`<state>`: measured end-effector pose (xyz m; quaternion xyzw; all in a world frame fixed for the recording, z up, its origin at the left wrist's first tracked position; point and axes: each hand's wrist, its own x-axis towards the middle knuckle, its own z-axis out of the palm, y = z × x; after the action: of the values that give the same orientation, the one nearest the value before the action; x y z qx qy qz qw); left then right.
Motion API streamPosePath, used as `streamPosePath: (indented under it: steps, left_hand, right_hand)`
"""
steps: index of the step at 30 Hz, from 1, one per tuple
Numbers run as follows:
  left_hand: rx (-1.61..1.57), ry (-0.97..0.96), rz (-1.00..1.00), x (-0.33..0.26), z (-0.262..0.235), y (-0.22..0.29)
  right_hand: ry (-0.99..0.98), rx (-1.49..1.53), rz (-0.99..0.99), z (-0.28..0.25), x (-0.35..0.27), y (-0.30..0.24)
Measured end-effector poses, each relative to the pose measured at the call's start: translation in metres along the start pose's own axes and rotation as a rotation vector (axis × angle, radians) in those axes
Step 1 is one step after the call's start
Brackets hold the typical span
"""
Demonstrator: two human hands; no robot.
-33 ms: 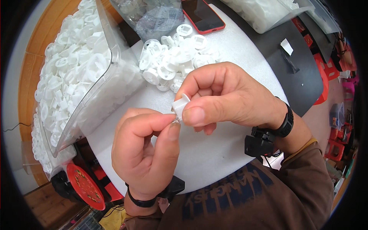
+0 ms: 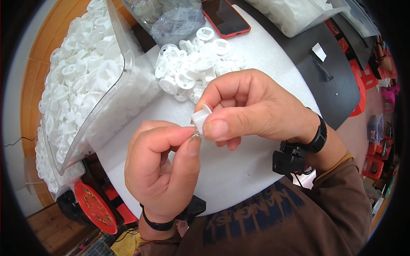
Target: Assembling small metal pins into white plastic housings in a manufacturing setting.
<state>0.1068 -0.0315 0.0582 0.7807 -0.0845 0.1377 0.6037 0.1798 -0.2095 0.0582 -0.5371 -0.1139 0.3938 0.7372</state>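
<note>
My right hand pinches a small white plastic part between thumb and forefinger above the white round table. From below, my left hand meets it, thumb and forefinger closed on the part's lower end, where a small clear bit shows. Both hands touch at the part. Just beyond them on the table lies a pile of white round plastic parts. Each wrist carries a black strap with a black device.
A clear plastic bin heaped with white parts stands at the left. Behind the pile are a clear bag and a red-cased phone. A black surface lies to the right. A red round object sits low left.
</note>
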Motion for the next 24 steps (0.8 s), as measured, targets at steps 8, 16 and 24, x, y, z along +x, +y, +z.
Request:
streamPosePath:
  steps: [8,16,24]
  left_hand:
    - [-0.226,0.055,-0.162,0.005,0.002,-0.002]
    - [-0.500,0.033,-0.195,0.006,0.001,-0.009]
    - [-0.357,0.104,-0.215,0.007,0.007,-0.001]
  right_hand:
    - [-0.004,0.008,-0.114,-0.001,0.004,0.008]
    - [0.094,-0.161,-0.477,0.007,0.003,0.017]
    - [0.171,-0.300,-0.578,0.009,0.000,0.015]
